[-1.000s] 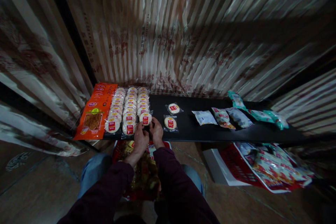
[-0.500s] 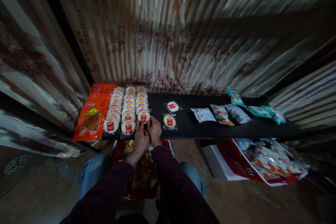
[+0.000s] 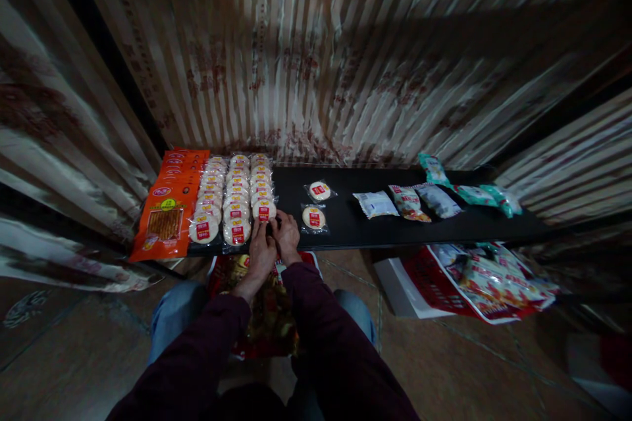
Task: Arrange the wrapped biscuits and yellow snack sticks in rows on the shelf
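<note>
In the head view, a round white cracker in a clear wrapper lies at the front of the third overlapping row. My left hand is at its near edge, fingers pointing forward and closed on the wrapper. At the near right corner of the same packet is my right hand, its fingers bent and pinched there. What the fingertips grip is partly hidden. To the left run two more rows of such crackers. Two single wrapped crackers lie apart, right of my hands.
Orange snack bags overlap at the left end of the black shelf. Small white, red and green packets lie on its right half. Below are a red bag of packets and another bag between my knees. Striped sheeting hangs behind.
The whole view has shifted slightly, so the shelf appears a little higher and further left. My left fingers have drawn back a little from the cracker's face to its near edge.
</note>
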A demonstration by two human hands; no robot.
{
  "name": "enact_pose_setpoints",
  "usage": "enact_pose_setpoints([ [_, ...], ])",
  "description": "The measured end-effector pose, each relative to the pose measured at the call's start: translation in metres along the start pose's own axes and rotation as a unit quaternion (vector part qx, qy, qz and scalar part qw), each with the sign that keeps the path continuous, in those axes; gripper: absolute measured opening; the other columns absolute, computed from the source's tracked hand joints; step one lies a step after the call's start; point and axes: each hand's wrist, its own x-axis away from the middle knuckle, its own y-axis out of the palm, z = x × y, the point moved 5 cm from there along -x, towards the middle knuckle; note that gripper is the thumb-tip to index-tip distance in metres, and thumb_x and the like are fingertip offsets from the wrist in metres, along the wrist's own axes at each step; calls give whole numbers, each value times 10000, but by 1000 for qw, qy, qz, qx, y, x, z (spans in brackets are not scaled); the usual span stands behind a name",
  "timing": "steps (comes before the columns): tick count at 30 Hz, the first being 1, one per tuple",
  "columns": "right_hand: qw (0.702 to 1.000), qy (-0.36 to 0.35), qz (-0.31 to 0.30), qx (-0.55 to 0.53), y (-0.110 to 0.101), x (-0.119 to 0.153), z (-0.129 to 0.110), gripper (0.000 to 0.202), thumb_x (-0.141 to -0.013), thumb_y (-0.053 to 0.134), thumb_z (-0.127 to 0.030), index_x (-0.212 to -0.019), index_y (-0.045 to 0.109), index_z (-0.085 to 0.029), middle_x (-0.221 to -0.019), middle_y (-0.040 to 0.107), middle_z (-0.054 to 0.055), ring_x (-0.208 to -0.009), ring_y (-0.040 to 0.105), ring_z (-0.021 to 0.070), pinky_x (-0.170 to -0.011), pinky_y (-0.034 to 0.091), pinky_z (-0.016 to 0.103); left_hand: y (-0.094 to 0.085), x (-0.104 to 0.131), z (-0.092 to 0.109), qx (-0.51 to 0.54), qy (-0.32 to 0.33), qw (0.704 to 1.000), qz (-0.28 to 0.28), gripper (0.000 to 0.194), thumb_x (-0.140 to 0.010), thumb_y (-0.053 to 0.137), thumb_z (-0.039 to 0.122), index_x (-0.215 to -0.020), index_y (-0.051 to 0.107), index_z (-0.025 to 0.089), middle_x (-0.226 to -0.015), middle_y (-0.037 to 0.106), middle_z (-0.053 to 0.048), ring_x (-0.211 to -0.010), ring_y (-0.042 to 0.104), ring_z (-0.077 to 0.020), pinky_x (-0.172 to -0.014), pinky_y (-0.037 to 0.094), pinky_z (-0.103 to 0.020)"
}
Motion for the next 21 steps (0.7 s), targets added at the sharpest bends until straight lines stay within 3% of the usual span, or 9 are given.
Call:
enact_pose_setpoints([
  [6,993,-27,48,-109,-13,13,7,368,-891,449,-252,-1201,587,-109,-1131,630,147,-1018,579,204,-933,450,334,-8,6,8,-28,25,999,-5,477,-785,425,81,-1235,574,141,-1468,424,-100,-1369,374,-225,-1164,294,-396],
  [11,979,-20,71,-191,-33,52,27,325,-893,415,-257,-1122,622,-153,-1087,676,101,-1011,613,188,-928,470,337,-13,33,8,-44,70,996,-29,395,-798,387,68,-1082,640,174,-1304,573,-87,-1227,522,-189,-1099,392,-391],
  [14,976,15,54,-213,-37,84,52,327,-901,406,-300,-1082,640,-161,-994,710,80,-895,655,178,-858,502,321,-5,66,0,-64,101,986,-115,368,-814,382,88,-1046,649,191,-1217,619,-78,-1157,563,-177,-1067,421,-378],
  [16,981,40,29,-189,-37,105,70,319,-895,412,-295,-1052,654,-158,-988,714,83,-890,661,190,-847,506,332,1,95,-9,-94,127,968,-193,327,-821,428,136,-1056,650,191,-1270,593,-91,-1194,539,-193,-1074,408,-388],
  [19,989,93,-17,-113,-33,132,95,295,-855,456,-220,-1053,658,-135,-1019,708,114,-918,662,215,-867,498,353,9,142,-24,-153,176,924,-303,362,-766,576,227,-1122,629,185,-1439,452,-126,-1374,352,-260,-1128,314,-466],
  [21,990,111,-46,-68,-31,147,106,297,-830,486,-179,-1071,653,-129,-1045,696,138,-954,654,236,-884,486,366,12,168,-34,-185,205,892,-358,446,-673,650,187,-1118,626,157,-1476,393,-165,-1438,209,-295,-1148,242,-514],
])
